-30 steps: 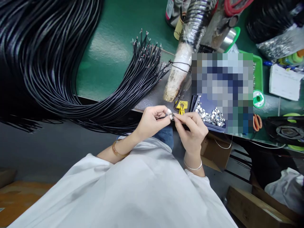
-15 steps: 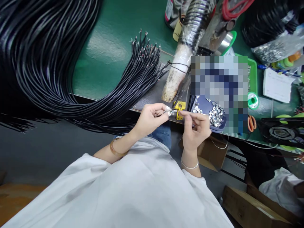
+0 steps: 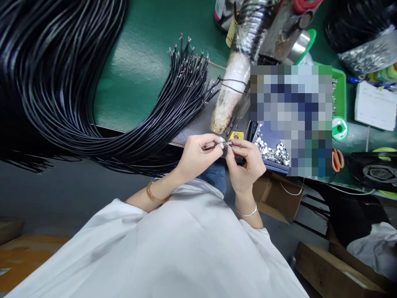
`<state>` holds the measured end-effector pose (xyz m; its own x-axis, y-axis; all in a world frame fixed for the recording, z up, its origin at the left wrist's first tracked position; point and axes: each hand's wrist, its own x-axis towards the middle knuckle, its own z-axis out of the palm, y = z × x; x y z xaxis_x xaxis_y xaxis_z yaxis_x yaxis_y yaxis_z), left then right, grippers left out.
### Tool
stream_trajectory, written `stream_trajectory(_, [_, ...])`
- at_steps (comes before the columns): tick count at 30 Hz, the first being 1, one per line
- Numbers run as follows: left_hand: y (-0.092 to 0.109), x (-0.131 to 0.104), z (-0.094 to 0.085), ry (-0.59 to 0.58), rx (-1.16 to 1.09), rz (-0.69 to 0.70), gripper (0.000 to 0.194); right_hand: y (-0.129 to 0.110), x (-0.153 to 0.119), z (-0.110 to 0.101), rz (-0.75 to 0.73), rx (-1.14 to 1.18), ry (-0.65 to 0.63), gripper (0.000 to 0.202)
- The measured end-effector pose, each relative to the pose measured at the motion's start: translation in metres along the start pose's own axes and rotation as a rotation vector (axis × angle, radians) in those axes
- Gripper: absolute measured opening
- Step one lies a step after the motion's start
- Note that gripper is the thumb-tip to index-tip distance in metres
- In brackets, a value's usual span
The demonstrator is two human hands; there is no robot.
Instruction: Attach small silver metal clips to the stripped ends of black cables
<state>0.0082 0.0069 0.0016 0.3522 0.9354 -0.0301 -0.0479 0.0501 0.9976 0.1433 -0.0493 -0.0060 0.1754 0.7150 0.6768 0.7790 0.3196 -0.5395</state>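
Observation:
My left hand [image 3: 201,154] is closed in a pinch on a black cable [image 3: 210,147], close to its stripped end. A pale covering shows on a fingertip of that hand. From the other side, my right hand [image 3: 246,161] pinches at the thin wires [image 3: 226,143] of the cable end, thumb and forefinger together. Something small and shiny shows between the two hands, partly hidden by fingers. Just behind the fingertips a yellow piece [image 3: 236,135] sits at the bench edge. To the right, a dark blue tray [image 3: 273,165] holds many small silvery metal pieces [image 3: 273,152].
A thick bundle of black cables [image 3: 133,138] with stripped ends lies across the green bench [image 3: 139,62]. A wrapped column [image 3: 231,89] stands behind my hands. A pixelated patch hides part of the right side. Beyond are a green tray [image 3: 339,89], a solder spool [image 3: 340,128] and a fan [image 3: 376,171].
My right hand has moved left to meet my left hand and now pinches the wire end. The yellow piece is more covered by my fingers. The view has shifted slightly.

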Motion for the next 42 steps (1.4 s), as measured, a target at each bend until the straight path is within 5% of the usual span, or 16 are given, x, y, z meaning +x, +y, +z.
stream_trajectory(16, [0.001, -0.002, -0.009, -0.142, 0.081, 0.002, 0.016, 0.000, -0.003, -0.009, 0.072, 0.083, -0.025, 0.014])
stream_trajectory(18, [0.003, -0.005, -0.014, -0.283, 0.164, 0.040, 0.016, 0.001, 0.000, -0.018, 0.113, 0.078, 0.048, 0.010])
stream_trajectory(21, [0.003, -0.014, -0.025, -0.615, 0.359, 0.148, 0.015, 0.003, 0.008, -0.036, -0.007, 0.010, 0.369, 0.003])
stream_trajectory(23, [0.003, -0.019, -0.032, -0.668, 0.448, 0.202, 0.013, 0.004, 0.013, -0.049, -0.012, -0.037, 0.477, 0.009])
stream_trajectory(25, [0.003, -0.020, -0.038, -0.490, 0.454, 0.234, 0.011, 0.009, 0.017, -0.062, 0.156, -0.083, 0.329, 0.019])
stream_trajectory(27, [0.001, -0.014, -0.044, -0.173, 0.485, 0.301, 0.012, 0.019, 0.019, -0.072, 0.353, -0.157, 0.091, 0.017])
stream_trajectory(30, [-0.004, 0.007, -0.053, 0.249, 0.740, 0.441, 0.013, 0.047, 0.027, -0.080, 0.427, -0.331, -0.061, 0.015])
stream_trajectory(32, [-0.009, 0.021, -0.057, 0.307, 0.916, 0.454, 0.023, 0.068, 0.036, -0.078, 0.411, -0.459, -0.075, 0.012])
stream_trajectory(36, [-0.017, 0.030, -0.060, 0.235, 0.977, 0.467, 0.021, 0.098, 0.058, -0.069, 0.367, -0.571, -0.136, 0.011])
stream_trajectory(42, [-0.018, 0.017, -0.062, 0.424, 0.324, 0.424, 0.016, 0.090, 0.061, -0.064, 0.371, -0.467, -0.320, 0.009])
